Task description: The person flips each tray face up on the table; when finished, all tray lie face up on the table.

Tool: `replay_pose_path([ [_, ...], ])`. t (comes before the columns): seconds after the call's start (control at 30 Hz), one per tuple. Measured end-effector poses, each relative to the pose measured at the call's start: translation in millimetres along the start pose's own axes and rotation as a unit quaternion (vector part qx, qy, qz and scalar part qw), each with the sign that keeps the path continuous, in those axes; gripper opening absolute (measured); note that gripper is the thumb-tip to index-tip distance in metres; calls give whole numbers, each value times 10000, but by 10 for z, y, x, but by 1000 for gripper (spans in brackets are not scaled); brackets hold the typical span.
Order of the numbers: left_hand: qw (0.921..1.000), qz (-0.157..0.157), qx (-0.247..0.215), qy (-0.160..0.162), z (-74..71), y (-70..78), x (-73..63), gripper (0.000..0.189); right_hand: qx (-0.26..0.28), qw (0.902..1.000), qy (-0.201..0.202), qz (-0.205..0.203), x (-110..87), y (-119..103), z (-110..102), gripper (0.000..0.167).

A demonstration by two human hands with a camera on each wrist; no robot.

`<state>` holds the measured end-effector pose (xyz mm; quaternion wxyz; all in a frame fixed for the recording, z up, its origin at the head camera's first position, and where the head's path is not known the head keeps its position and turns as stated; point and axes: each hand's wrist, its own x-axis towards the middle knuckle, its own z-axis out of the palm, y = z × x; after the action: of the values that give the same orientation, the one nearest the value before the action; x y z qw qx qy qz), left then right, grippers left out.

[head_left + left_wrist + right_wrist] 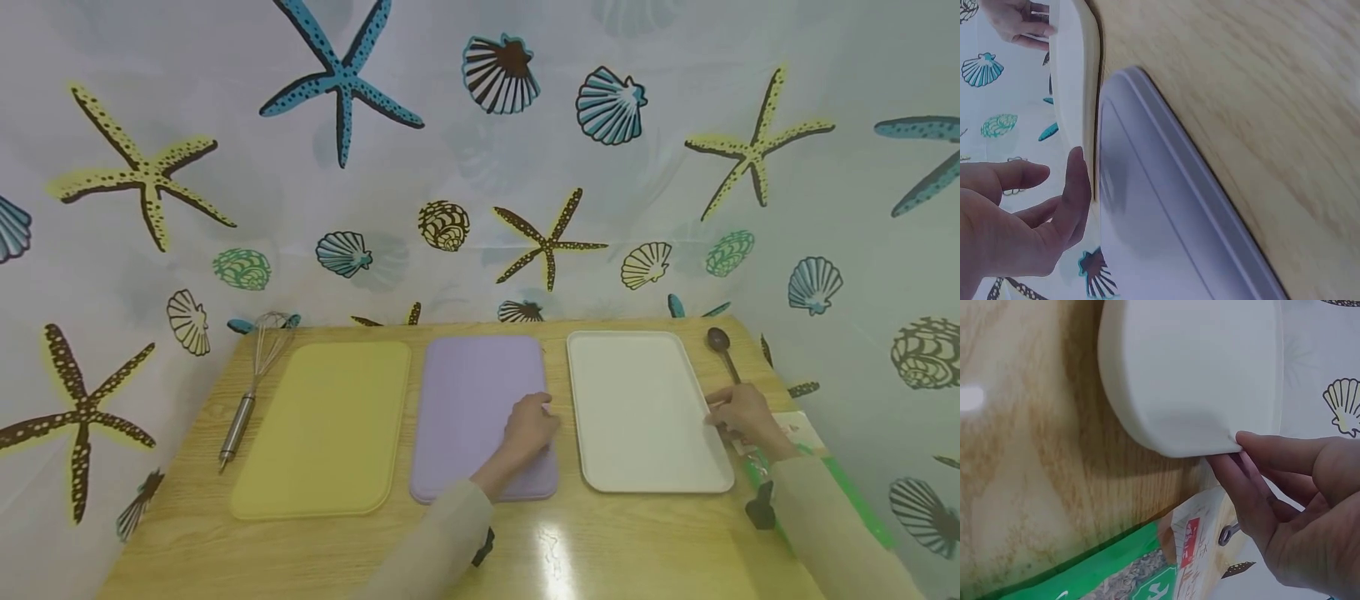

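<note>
On the right of the table lies a white tray (637,408). My right hand (742,414) pinches its right edge between thumb and fingers; the right wrist view shows the thumb on the rim and fingers beneath. A purple tray (472,417) sits in the middle, and my left hand (531,427) hovers by its right edge. In the left wrist view the left fingers (1077,187) are loosely bent with nothing between them. A yellow tray (322,425) is further left.
A whisk (247,400) lies at the far left. Beyond the right hand is a dark spoon (720,343), and a green and white food packet (1141,562) lies under the right forearm. A patterned curtain (420,167) rises behind the wooden table (300,558).
</note>
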<state>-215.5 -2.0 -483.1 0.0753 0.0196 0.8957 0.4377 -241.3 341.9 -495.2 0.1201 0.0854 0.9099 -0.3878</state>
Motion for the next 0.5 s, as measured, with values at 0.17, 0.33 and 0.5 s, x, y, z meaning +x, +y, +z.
replay_pose_path([
  [0.17,9998,87,-47,175,-166,-154,-14,44,-165,9993,128,-301,-7,54,44,40],
  [0.33,9989,122,-3,451,-354,-284,-17,42,-339,9985,191,-388,2,75,73,39],
  [0.5,9977,101,43,674,-632,-398,-16,42,-1492,9874,408,-337,0,-56,57,38],
])
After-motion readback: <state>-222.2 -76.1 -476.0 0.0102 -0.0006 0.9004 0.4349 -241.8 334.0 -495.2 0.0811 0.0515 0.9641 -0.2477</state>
